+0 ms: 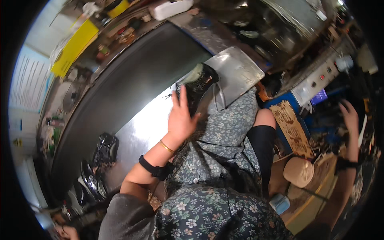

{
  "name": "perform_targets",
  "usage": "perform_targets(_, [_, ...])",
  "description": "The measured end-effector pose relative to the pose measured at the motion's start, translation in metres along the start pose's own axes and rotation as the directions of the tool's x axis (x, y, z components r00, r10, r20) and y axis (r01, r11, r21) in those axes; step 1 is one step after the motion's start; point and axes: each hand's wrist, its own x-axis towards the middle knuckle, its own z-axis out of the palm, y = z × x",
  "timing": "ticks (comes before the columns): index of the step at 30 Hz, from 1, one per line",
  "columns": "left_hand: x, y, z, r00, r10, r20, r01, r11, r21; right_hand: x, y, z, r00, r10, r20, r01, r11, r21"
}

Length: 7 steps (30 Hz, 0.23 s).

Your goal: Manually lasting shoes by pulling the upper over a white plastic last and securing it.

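A black shoe with a pale green inner part lies tilted at the edge of a shiny metal sheet, close to my lap. My left hand rests against its near end, fingers stretched and spread, thumb apart on the right. A thin pale cord loops down beside the shoe. Far out to the right, my right hand is raised with nothing visible in it; its fingers look apart, slightly blurred. It is nearest to a dark, cluttered area beside a blue machine frame.
A dark conveyor belt runs along the left. Several glossy black shoes stand on the metal surface at lower left. A control panel, a stained board and a tan rounded object are at right. Another person's hand shows at bottom left.
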Motion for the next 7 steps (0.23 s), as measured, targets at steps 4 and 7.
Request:
perform_targets(4, [-0.043,-0.036,0.068,0.908,0.396,0.133,-0.418,0.845,0.334,-0.074,0.254,-0.069,0.850,0.435,-0.298,-0.522,0.775,-0.357])
perform_targets(7, [-0.064,-0.057,0.091,0.901,0.423,0.099,-0.432,0.851,0.298,-0.068,0.274,-0.061,0.813,0.427,-0.395,-0.509,0.851,-0.128])
